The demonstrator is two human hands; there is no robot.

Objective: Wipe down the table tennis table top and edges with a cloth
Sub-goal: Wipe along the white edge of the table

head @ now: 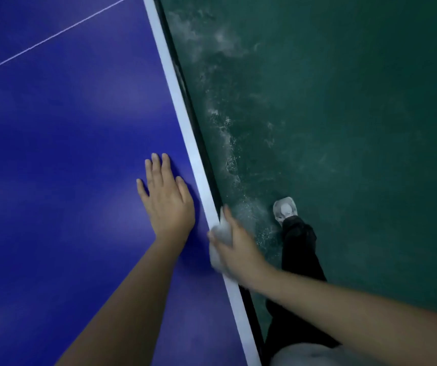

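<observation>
The blue table top (53,154) is filling the left side, its white edge line (183,120) running from far to near, with green floor (357,128) lying open to the right. The left hand (165,199) is resting flat on the blue surface just beside the edge, fingers straight and slightly spread. The right hand (238,249) is gripping a white cloth (221,241), pressing it onto the table's edge. A white shoe (286,210) and dark trouser leg (301,260) are standing on the floor near the edge.

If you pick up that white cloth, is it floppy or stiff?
Probably floppy: the cloth bunches and folds under the right hand. Likely light, since one hand grips the whole wad. It should slide easily along the smooth white edge, though that is a guess.
</observation>
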